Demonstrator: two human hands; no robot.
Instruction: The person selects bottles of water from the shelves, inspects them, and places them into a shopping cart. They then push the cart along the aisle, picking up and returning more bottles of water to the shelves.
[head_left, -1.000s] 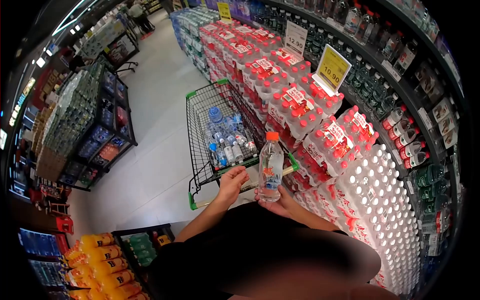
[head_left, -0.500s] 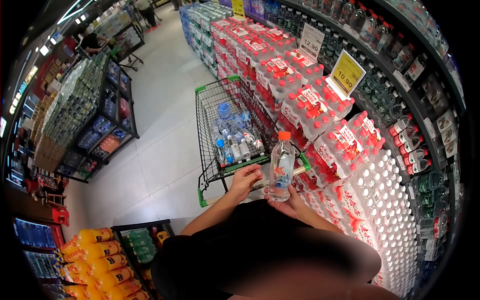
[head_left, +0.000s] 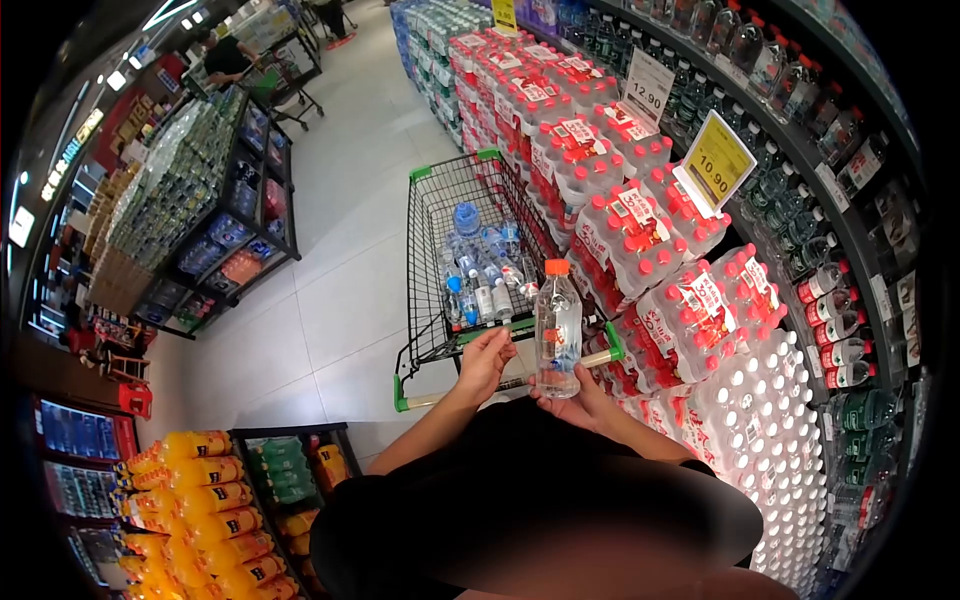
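Observation:
My right hand [head_left: 575, 397] is closed around the lower part of a clear plastic bottle [head_left: 558, 315] with an orange cap. The bottle stands upright above the cart's handle, with red and blue print on it. Just left of the bottle, my left hand [head_left: 485, 365] is raised with its fingers curled in and their tips together; nothing shows in it. Beyond both hands is a black wire shopping cart [head_left: 432, 225] with green corners. Several water bottles [head_left: 482, 300] lie in it, along with a large blue-capped jug [head_left: 467, 218].
Shrink-wrapped packs of red-capped bottles [head_left: 640, 225] are stacked along the cart's right side, with price signs [head_left: 716, 165] on top. White-capped bottles [head_left: 765, 410] stand nearer. Orange drinks [head_left: 210, 500] are at lower left. A tiled aisle [head_left: 345, 265] runs left of the cart; another cart [head_left: 285, 90] stands farther off.
The bottle has turned in my right hand, so its print faces a different way. My left hand stays beside it. The surroundings have shifted slightly to the right in view.

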